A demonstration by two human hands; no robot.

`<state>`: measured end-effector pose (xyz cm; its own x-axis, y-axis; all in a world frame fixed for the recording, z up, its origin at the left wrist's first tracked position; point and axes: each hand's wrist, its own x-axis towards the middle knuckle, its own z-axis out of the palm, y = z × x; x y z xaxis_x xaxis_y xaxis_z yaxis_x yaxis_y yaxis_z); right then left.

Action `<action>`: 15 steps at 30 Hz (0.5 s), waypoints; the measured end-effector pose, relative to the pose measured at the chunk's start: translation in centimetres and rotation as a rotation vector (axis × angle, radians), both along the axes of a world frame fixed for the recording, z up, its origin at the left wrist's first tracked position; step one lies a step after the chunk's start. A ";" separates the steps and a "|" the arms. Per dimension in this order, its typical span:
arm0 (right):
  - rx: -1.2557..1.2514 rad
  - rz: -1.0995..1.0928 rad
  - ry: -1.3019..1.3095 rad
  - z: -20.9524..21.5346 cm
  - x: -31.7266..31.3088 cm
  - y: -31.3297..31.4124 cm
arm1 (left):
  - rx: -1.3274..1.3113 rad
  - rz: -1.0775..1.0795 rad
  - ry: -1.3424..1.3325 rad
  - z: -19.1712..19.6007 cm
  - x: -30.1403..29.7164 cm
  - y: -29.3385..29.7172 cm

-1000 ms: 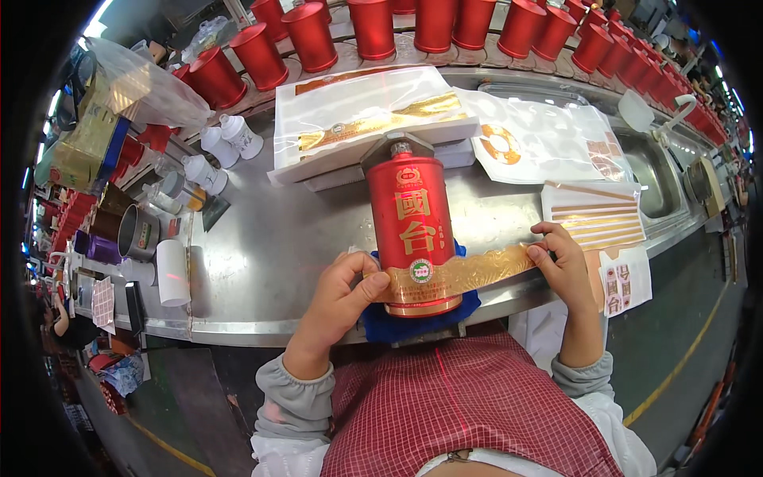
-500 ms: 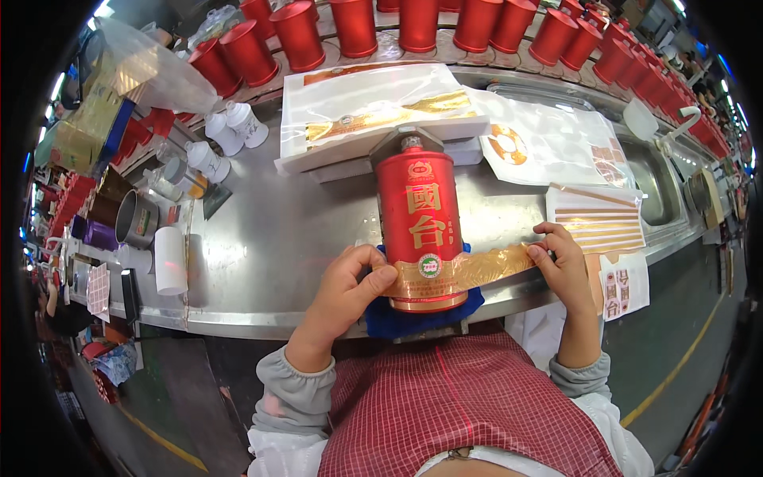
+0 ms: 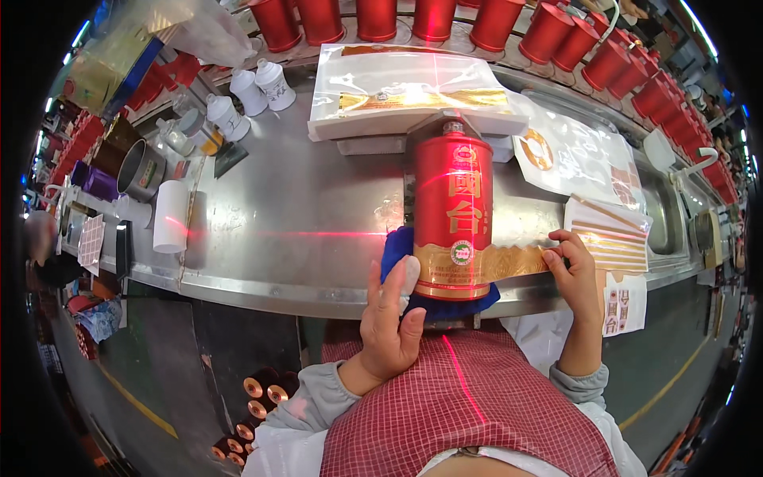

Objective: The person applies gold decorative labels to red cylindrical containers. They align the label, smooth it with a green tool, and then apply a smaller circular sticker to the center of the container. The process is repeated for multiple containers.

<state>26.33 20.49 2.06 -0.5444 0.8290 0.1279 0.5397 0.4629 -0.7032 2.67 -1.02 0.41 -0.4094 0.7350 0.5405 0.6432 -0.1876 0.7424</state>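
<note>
A red bottle (image 3: 454, 191) with gold characters lies on a blue cloth (image 3: 397, 243) at the bench's front edge. Around its lower part runs a gold label strip (image 3: 518, 261), whose right end stands free of the bottle. My right hand (image 3: 574, 266) is closed, pinching that end between thumb and fingers. At the bottle's lower left, my left hand (image 3: 388, 322) is open, fingers stretched and thumb apart. A pale rounded piece (image 3: 411, 274) shows at its fingertips beside the bottle; whether it covers a finger or is separate I cannot tell.
Packs of gold labels (image 3: 421, 95) lie behind the bottle, with striped label sheets (image 3: 608, 234) to the right. White bottles (image 3: 274, 85) and a paper roll (image 3: 170, 216) stand left. Red canisters (image 3: 375, 20) line the back; a sink (image 3: 661, 215) is far right. Red laser lines cross the bench.
My left hand has let go of the strip's left part, opened and dropped to the bottle's lower left. My right hand still holds the right end. The view has shifted; laser lines now show.
</note>
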 end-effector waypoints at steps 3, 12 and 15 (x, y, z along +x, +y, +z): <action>0.008 0.017 0.008 0.0 -0.3 0.1 | -0.088 0.025 -0.089 -0.9 0.1 -0.2; 0.006 0.017 0.036 0.0 -0.3 0.0 | 0.093 0.017 0.144 0.5 -1.3 0.5; 0.034 0.025 0.048 0.0 -0.3 0.0 | 0.091 -0.079 0.316 2.0 -1.9 0.8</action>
